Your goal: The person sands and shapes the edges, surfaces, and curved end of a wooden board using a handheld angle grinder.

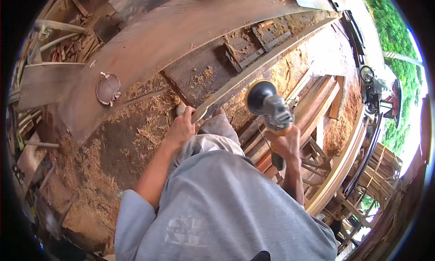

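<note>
My right hand (286,143) is wrapped around an angle grinder (277,114), held up to the right of a long board. The grinder carries a round dark sanding pad (259,98) with a yellowish rim, apart from the wood. At the near end of the narrow wooden board (247,78), my left hand (182,125) has its fingers closed on the edge. That board stretches away toward the upper right. Whether the grinder is running cannot be told.
A wide wooden plank (149,48) curves across the upper left, with a round brownish piece (108,88) on it. Wood shavings (152,129) cover the ground. Stacked timber (317,100) lies at right. A dark metal frame (265,48) sits beyond the board.
</note>
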The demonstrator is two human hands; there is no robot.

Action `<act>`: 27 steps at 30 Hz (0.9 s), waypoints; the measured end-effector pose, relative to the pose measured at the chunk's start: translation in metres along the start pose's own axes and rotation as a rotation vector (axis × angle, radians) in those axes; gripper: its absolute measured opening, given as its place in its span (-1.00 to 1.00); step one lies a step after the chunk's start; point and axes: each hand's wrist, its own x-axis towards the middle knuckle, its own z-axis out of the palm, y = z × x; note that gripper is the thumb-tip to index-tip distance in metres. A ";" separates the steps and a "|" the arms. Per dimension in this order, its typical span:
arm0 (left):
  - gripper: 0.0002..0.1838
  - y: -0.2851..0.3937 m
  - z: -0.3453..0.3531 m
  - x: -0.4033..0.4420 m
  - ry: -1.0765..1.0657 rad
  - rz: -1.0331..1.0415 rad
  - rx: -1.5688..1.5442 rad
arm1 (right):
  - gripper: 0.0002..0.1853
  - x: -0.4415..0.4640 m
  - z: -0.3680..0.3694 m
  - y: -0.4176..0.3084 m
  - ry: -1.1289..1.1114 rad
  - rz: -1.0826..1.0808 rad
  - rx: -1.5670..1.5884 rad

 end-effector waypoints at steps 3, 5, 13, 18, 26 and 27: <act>-0.55 -0.001 -0.002 0.003 -0.020 0.064 -0.010 | -0.58 0.006 0.033 -0.007 -0.075 -0.073 -0.125; -0.55 0.002 -0.007 0.005 -0.053 0.024 -0.015 | -0.58 0.007 0.048 -0.019 -0.111 -0.070 -0.170; -0.60 -0.001 -0.001 0.009 -0.131 -0.091 -0.065 | -0.51 0.016 0.072 -0.031 -0.226 0.001 -0.289; -0.67 -0.011 0.004 0.008 -0.144 -0.046 0.006 | -0.53 0.030 0.066 -0.025 -0.138 -0.013 -0.285; -0.63 -0.006 0.001 0.008 -0.199 0.018 -0.021 | -0.61 0.065 0.038 -0.032 -0.069 -0.013 -0.310; -0.62 -0.006 0.002 0.008 -0.179 0.038 -0.013 | -0.62 0.069 0.035 -0.035 -0.058 0.009 -0.309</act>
